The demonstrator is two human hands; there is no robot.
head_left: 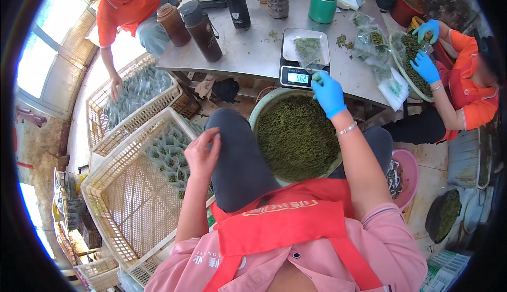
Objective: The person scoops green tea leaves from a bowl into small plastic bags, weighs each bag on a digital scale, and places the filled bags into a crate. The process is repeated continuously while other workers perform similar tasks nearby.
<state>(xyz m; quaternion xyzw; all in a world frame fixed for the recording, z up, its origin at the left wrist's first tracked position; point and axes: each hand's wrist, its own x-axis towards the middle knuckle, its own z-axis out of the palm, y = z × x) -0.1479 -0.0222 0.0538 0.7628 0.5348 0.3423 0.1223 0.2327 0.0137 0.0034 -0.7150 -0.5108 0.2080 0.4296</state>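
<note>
two hands: gloved right hand (328, 93) pinching tea at the digital scale (303, 57); bare left hand (202, 152) loosely curled, empty, well left of the scale.

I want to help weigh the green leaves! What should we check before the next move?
1. Scale switched on: ok, its display is lit.
2. Bag lying on the scale's tray: ok.
3. Right hand gloved: ok, blue glove.
4. Left hand gloved: not ok, bare, resting on the knee.
5. Basin of leaves within reach: ok, on the lap.
6. Weight right: cannot tell.
</note>
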